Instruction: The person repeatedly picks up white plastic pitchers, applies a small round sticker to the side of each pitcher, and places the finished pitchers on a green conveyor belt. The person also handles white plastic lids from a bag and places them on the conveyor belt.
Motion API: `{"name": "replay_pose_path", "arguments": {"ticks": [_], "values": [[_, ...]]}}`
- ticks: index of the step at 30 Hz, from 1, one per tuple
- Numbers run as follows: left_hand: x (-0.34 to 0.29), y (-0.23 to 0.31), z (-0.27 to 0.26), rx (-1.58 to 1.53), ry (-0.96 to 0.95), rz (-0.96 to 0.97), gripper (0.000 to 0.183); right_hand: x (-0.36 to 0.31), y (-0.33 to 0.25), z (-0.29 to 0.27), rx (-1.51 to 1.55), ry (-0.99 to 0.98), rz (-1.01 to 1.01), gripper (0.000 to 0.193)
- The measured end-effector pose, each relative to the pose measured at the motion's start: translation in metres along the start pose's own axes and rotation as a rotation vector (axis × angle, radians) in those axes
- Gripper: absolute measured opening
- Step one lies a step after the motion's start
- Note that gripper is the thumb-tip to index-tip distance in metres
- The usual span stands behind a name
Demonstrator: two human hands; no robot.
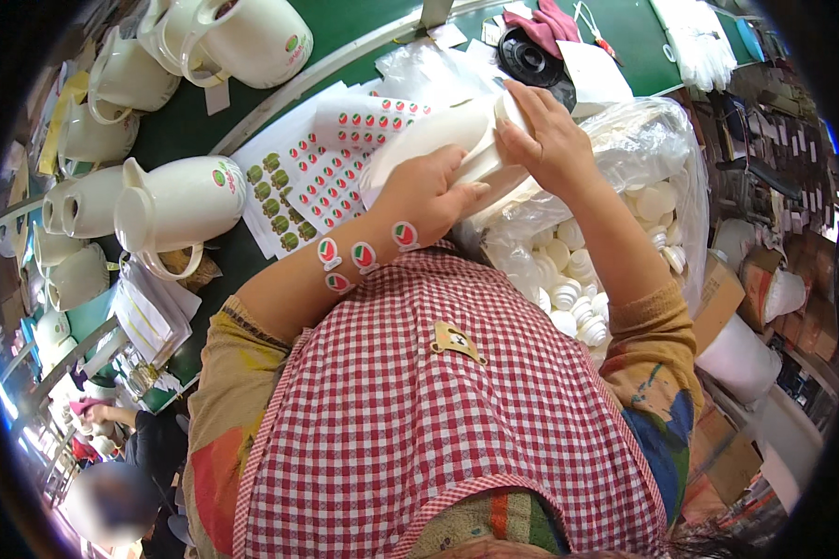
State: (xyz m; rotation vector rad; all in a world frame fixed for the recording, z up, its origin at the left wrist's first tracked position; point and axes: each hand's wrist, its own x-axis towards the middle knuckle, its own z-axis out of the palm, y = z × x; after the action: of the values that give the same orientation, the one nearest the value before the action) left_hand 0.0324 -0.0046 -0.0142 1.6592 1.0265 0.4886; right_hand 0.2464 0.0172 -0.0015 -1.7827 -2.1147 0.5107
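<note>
A cream plastic jug [410,138] lies tilted on its side in front of me, over the sticker sheets. My left hand [429,184] is closed around its near side, thumb pointing right. At the jug's right end, my right hand [552,140] grips a white round lid-like piece [507,112] against the mouth, with fingers curled over its far edge. Whether that piece is seated is hidden by the fingers. Several red-and-green round stickers [363,254] are stuck along my left forearm.
Sheets of red-and-green stickers [331,177] and dark green stickers [280,200] lie on the green table. Cream jugs [182,205] stand at left. A clear plastic bag [657,130] of white screw stoppers [569,293] sits at right. A black round part [529,58] lies beyond. Another person [149,456] is at lower left.
</note>
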Motion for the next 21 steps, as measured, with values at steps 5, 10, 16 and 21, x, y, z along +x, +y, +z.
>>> {"name": "replay_pose_path", "arguments": {"ticks": [5, 10, 16, 21], "values": [[0.009, -0.003, 0.010, -0.108, 0.055, 0.084, 0.032, -0.013, -0.052, -0.034, 0.231, 0.147, -0.480, 0.026], [0.019, -0.019, 0.014, 0.042, 0.043, 0.281, 0.026, -0.045, -0.099, -0.022, 0.159, 0.101, -0.554, 0.022], [0.008, -0.063, 0.039, -0.525, -0.040, 0.194, 0.046, -0.052, -0.100, -0.012, 0.212, 0.152, -0.531, 0.013], [0.010, -0.018, 0.012, -0.230, -0.097, 0.255, 0.033, -0.055, -0.096, -0.006, 0.261, 0.164, -0.529, 0.012]]}}
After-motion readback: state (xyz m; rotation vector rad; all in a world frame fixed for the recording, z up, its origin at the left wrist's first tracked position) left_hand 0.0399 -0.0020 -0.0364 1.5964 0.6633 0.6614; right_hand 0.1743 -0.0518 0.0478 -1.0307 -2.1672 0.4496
